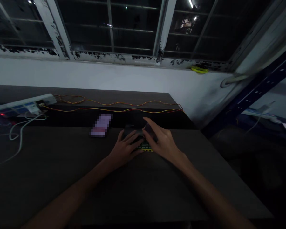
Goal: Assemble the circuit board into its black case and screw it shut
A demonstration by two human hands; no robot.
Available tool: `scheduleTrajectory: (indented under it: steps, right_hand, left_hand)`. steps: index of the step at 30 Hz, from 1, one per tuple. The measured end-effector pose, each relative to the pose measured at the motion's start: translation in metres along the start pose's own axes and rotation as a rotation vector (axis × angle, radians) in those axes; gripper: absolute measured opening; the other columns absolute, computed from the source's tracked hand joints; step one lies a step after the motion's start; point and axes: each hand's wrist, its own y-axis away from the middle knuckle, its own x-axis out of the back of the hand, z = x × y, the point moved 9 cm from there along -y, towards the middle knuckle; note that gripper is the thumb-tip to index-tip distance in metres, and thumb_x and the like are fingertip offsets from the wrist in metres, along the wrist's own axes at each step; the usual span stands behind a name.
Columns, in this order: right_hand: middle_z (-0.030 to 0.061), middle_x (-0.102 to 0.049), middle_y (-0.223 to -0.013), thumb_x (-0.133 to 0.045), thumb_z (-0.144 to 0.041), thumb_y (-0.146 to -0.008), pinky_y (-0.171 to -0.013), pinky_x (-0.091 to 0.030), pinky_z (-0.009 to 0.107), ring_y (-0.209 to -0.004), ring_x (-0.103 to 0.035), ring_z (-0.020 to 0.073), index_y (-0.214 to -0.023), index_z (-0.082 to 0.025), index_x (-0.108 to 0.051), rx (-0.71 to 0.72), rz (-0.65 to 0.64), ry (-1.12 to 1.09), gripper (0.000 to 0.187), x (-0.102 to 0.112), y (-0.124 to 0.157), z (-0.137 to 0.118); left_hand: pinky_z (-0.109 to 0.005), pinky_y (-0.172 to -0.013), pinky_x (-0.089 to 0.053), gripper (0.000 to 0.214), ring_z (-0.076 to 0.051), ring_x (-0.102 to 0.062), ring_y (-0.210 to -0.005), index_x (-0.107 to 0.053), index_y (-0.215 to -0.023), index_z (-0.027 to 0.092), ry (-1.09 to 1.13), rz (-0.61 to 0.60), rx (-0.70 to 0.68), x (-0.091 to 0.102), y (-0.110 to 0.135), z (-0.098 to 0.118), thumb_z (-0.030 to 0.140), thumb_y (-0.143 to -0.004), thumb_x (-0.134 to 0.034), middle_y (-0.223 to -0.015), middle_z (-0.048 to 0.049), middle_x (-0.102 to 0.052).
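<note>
Right of phone (101,125), on desk (145,190): dark item, green-and-yellow print (145,145). Left hand (124,148) lay over it, fingers spread. Right hand (164,140) curved beside; pinch, I couldn't tell. Handling seemed unfinished; amount done or left unclear.

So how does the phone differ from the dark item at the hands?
Look: the phone shows a bright pinkish-purple face; the dark item is mostly black, with green and yellow near its closest edge.
Handling: the left hand and right hand are at the dark item, partly covering it; the phone lies untouched.
Shared: both are at the same table.
</note>
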Motion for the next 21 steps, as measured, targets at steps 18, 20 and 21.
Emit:
scheduleTrajectory:
  steps: [18,20,21]
  right_hand:
    - [0.0067,-0.072,-0.104,-0.051,-0.022,-0.094,-0.077,-0.056,0.028,-0.084,-0.068,0.0157,-0.137,-0.021,-0.053,0.041,0.08,-0.008,0.043,0.008,0.002,-0.004]
    - [0.0064,-0.073,-0.099,-0.055,-0.026,-0.093,-0.075,-0.056,0.027,-0.079,-0.068,0.0149,-0.132,-0.02,-0.057,0.045,0.093,0.017,0.04,0.009,0.002,-0.005]
    - [0.0058,-0.073,-0.096,-0.057,-0.029,-0.093,-0.074,-0.056,0.027,-0.075,-0.067,0.0143,-0.131,-0.02,-0.058,0.051,0.086,0.024,0.039,0.009,0.002,-0.005]
  left_hand:
    - [-0.056,-0.116,-0.017,0.033,-0.026,-0.045,-0.135,-0.058,-0.128,0.024,0.017,0.104,-0.039,0.014,-0.002,0.006,0.037,-0.098,-0.05,-0.137,-0.0095,-0.058]
    - [-0.053,-0.115,-0.024,0.027,-0.025,-0.052,-0.129,-0.062,-0.121,0.023,0.041,0.189,-0.054,0.023,-0.002,0.009,0.032,-0.098,-0.051,-0.128,-0.0088,-0.064]
    - [-0.051,-0.113,-0.028,0.024,-0.025,-0.056,-0.125,-0.064,-0.117,0.023,0.051,0.238,-0.058,0.029,-0.002,0.011,0.029,-0.098,-0.051,-0.122,-0.0082,-0.068]
